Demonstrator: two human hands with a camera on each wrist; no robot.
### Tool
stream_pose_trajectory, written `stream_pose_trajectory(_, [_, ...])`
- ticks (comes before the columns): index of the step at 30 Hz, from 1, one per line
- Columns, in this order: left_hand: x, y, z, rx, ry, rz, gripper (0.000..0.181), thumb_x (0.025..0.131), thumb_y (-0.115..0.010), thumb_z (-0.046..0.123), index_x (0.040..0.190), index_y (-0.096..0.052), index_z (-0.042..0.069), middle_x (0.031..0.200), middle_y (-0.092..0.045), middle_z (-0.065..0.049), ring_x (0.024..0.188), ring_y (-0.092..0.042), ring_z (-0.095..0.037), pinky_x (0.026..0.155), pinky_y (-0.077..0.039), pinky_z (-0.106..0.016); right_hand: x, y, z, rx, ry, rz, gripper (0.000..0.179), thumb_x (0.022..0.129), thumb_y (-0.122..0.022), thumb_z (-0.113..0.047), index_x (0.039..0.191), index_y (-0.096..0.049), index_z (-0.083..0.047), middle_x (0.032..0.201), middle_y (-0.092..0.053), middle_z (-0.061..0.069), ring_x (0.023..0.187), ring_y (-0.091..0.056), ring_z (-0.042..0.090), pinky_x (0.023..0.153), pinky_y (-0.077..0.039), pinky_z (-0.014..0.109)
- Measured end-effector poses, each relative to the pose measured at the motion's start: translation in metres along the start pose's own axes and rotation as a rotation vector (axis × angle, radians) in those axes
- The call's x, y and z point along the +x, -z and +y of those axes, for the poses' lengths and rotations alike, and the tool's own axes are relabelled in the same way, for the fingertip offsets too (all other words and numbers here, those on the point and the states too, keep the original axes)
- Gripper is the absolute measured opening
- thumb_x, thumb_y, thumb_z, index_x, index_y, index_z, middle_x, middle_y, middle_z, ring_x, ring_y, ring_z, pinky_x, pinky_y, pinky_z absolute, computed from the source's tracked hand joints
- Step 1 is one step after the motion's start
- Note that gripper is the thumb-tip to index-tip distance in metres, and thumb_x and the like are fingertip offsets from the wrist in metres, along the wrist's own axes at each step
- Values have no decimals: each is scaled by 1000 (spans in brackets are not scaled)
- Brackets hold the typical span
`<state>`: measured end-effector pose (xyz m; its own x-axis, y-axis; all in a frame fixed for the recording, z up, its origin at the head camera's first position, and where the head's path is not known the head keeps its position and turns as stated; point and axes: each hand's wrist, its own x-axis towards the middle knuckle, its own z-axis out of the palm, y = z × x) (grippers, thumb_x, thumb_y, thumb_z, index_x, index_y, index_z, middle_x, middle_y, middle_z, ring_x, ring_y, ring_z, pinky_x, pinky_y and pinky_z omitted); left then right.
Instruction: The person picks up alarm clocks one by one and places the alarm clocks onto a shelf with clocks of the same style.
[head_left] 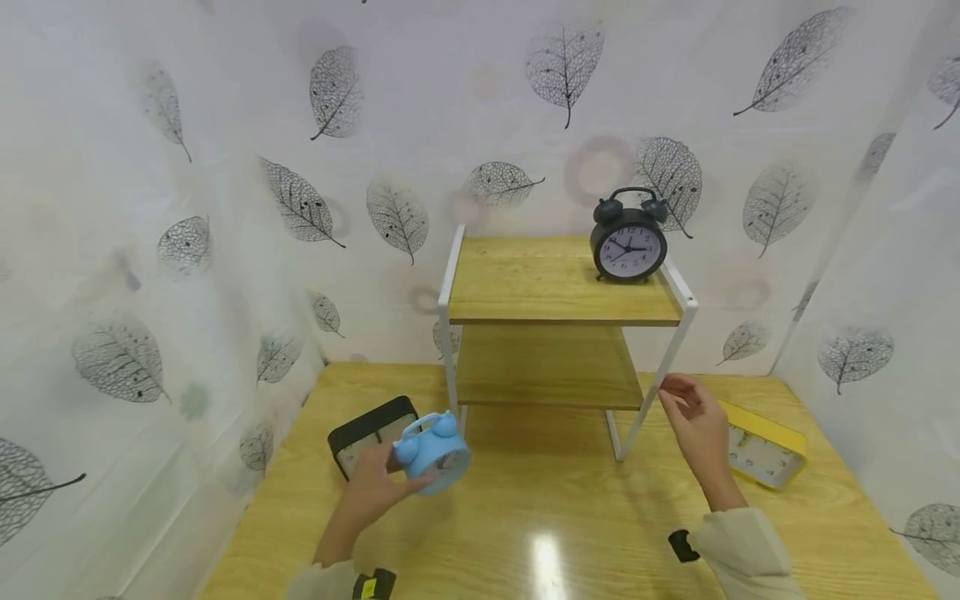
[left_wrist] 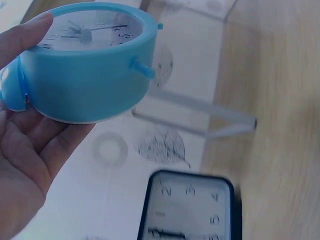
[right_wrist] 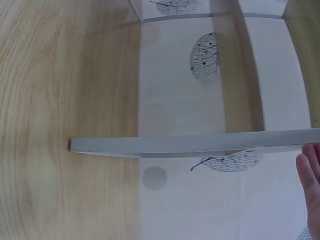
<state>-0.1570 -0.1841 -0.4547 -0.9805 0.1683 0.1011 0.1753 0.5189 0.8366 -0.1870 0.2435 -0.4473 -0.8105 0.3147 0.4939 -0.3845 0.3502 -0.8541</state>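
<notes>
My left hand [head_left: 371, 487] grips a light blue twin-bell alarm clock [head_left: 447, 461], lifted over the table at the left front of the shelf rack. In the left wrist view, the thumb lies on the rim of the blue clock [left_wrist: 90, 82] and the other fingers are beneath its back. My right hand [head_left: 699, 429] is at the right front leg of the two-tier shelf rack [head_left: 525, 279]. In the right wrist view, the fingertips [right_wrist: 305, 167] touch or nearly touch the rack's white frame [right_wrist: 195, 144]; that hand holds nothing visible.
A black twin-bell alarm clock [head_left: 628, 250] stands on the top board's right end. On the wooden table [head_left: 517, 517], a black square-cornered clock [head_left: 372, 423] sits behind my left hand. A yellow-framed clock [head_left: 767, 442] is right of my right hand. Leaf-patterned walls [head_left: 465, 92] enclose the table.
</notes>
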Motion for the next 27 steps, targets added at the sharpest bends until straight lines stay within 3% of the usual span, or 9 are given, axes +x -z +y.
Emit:
stream_pose_trajectory(5, [4,-6,10,10,-157,-46,58,72,-81,23,115,-57,-7,108,-65,-20,96,-66,-32,78,-57,-28,-2,1,-18,173,121,87,21,84,-55,16,105,-53,19,99,-65,-9,96,-62,0,80,-50,9])
stream_pose_trajectory(9, [8,-11,14,14,-251,-71,59,73,-80,23,117,-56,-9,108,-65,-20,95,-67,-32,77,-55,-21,-9,-6,-33,268,193,46,20,83,-54,19,103,-52,22,100,-66,-5,97,-64,4,81,-51,13])
stream_pose_trajectory(14, [11,-17,26,2,-265,-115,60,74,-80,22,118,-55,-10,108,-65,-21,94,-67,-31,77,-55,-21,-24,-26,-34,261,237,-178,22,83,-54,19,105,-54,18,103,-66,-5,97,-63,3,81,-51,13])
stream_pose_trajectory(18, [11,-21,40,-41,-303,-165,61,74,-80,20,118,-53,-13,109,-64,-25,94,-67,-34,77,-57,-26,-42,-44,-29,252,196,-466,27,84,-57,15,111,-55,11,106,-66,-2,97,-63,4,80,-52,16])
stream_pose_trajectory(21, [12,-25,47,-65,-301,-213,64,75,-79,21,121,-51,-13,113,-63,-26,97,-66,-35,79,-56,-27,-53,-57,-27,291,172,-668,33,85,-57,13,117,-51,11,112,-64,6,101,-63,8,82,-54,24])
stream_pose_trajectory(24, [13,-28,50,-82,-288,-256,64,76,-79,23,123,-51,-11,116,-62,-24,100,-65,-33,81,-55,-23,-62,-67,-27,324,148,-790,39,84,-59,11,122,-49,9,118,-61,15,107,-61,12,85,-54,32])
stream_pose_trajectory(27, [13,-32,52,-95,-290,-284,63,77,-78,23,123,-51,-10,116,-62,-22,100,-65,-32,82,-54,-21,-67,-76,-29,336,113,-844,45,84,-62,8,126,-48,6,121,-58,22,111,-59,11,88,-54,35])
